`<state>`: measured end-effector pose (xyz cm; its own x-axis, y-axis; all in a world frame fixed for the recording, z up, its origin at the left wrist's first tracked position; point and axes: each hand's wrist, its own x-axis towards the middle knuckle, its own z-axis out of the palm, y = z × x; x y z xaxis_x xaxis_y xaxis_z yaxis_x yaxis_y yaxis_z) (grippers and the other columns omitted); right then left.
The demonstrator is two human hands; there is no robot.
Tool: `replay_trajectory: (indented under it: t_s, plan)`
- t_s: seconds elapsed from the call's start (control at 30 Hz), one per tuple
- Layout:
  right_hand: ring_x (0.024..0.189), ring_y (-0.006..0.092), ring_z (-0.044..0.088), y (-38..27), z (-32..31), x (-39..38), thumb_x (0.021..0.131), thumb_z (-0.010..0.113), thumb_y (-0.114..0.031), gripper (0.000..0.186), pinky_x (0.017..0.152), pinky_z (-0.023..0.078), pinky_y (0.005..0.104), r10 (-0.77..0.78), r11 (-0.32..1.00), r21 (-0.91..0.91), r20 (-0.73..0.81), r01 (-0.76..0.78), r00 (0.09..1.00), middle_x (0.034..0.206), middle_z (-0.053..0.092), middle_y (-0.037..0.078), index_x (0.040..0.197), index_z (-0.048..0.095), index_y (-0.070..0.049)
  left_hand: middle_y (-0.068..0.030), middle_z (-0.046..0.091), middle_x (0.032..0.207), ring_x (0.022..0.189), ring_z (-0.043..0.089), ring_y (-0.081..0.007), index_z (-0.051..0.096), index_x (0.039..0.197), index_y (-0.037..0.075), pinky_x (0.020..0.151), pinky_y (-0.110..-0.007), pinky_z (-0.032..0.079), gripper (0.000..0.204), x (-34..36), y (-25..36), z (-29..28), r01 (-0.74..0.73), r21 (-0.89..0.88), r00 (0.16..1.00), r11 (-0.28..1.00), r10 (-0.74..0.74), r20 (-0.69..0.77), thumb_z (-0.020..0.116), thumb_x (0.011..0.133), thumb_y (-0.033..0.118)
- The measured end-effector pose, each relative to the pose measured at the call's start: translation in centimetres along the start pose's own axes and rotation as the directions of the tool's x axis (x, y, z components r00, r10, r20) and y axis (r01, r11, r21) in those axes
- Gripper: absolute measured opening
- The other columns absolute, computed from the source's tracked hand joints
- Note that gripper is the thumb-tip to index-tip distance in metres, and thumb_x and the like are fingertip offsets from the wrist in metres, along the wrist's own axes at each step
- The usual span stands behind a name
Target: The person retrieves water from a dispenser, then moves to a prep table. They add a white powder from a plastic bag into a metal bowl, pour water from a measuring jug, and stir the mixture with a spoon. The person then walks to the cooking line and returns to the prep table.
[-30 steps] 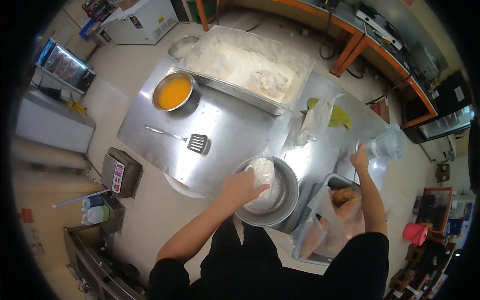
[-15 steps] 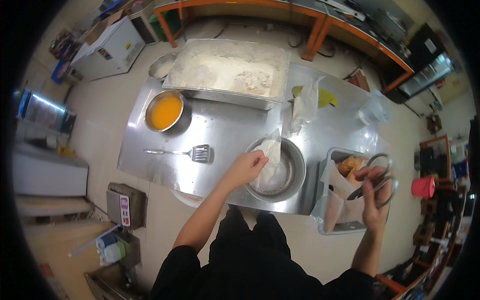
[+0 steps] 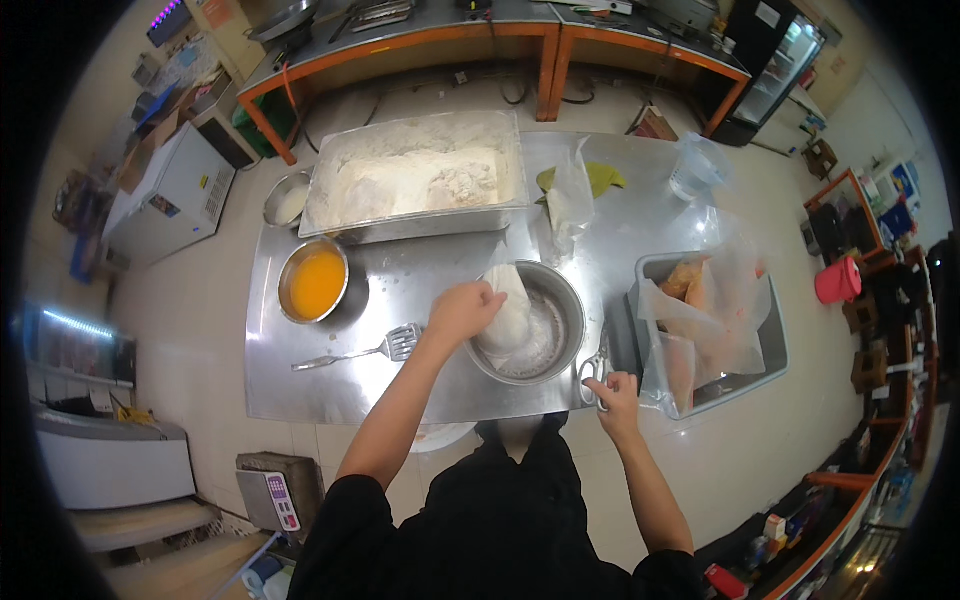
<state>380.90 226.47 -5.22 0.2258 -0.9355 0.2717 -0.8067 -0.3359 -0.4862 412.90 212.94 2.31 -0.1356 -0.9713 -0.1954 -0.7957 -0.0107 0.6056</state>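
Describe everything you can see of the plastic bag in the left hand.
The plastic bag is thin and see-through, with white contents that look powdery. The left hand pinches it near the top, and a loose pointed corner sticks up above the grip. Its lower part lies inside the rim of the round metal pan; whether the bag is sealed cannot be told.

A clear plastic bag (image 3: 513,312) at the frame's centre shows white through its film, against a round silver-grey metal pan (image 3: 573,301). Just lower right, the metal scissors (image 3: 598,362) are silver. Left of centre, liquid (image 3: 317,284) glows bright orange in a round silver bowl (image 3: 284,276); below, a silver metal turner (image 3: 392,346) bears dark parallel stripes. Upper centre, powder (image 3: 400,185) is creamy white. At far right, a round plastic bucket (image 3: 838,281) is hot pink.
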Motion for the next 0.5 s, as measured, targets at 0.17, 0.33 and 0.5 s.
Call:
replay_trajectory:
  t_s: [0.17, 0.33, 0.5]
  plan:
    - [0.097, 0.0306, 0.052, 3.1, 3.3, -1.2, 0.066, 0.064, 0.004, 0.058, 0.085, 0.047, 0.0407, 0.06, 0.994, -0.104, 0.169, -0.043, 0.984, 0.102, 0.056, 0.006, 0.114, 0.071, -0.027, -0.0145, 0.068, 0.075, 0.073, 0.066, -0.0345, 0.069, 0.074, 0.006, 0.068, -0.044, 0.051, 0.04, 0.3, 0.9, -0.1, -0.03, 0.151, 0.996, 0.988, 0.016, 0.093, 0.059, 0.087, 0.043]
    - [0.106, 0.037, 0.051, 2.8, 3.2, -2.1, 0.073, 0.061, -0.006, 0.046, 0.097, 0.042, 0.0463, 0.256, 0.964, -0.123, 0.174, -0.237, 0.951, 0.108, 0.06, 0.012, 0.115, 0.071, -0.022, -0.0155, 0.071, 0.086, 0.084, 0.068, -0.0356, 0.073, 0.081, 0.009, 0.075, -0.047, 0.052, 0.04, 0.2, 1.6, -0.7, 0.029, 0.226, 0.983, 0.974, -0.068, 0.169, 0.058, 0.085, 0.046]
    - [0.095, 0.0381, 0.058, 2.2, 5.1, -0.1, 0.078, 0.06, -0.007, 0.028, 0.09, 0.043, 0.0462, 0.377, 0.867, -0.348, -0.009, -0.356, 0.926, 0.099, 0.065, 0.016, 0.103, 0.07, -0.015, -0.0155, 0.071, 0.083, 0.081, 0.069, -0.034, 0.073, 0.08, 0.005, 0.072, -0.045, 0.054, 0.038, 0.2, 3.7, 0.6, -0.146, 0.39, 0.983, 0.909, 0.088, 0.162, 0.062, 0.081, 0.041]
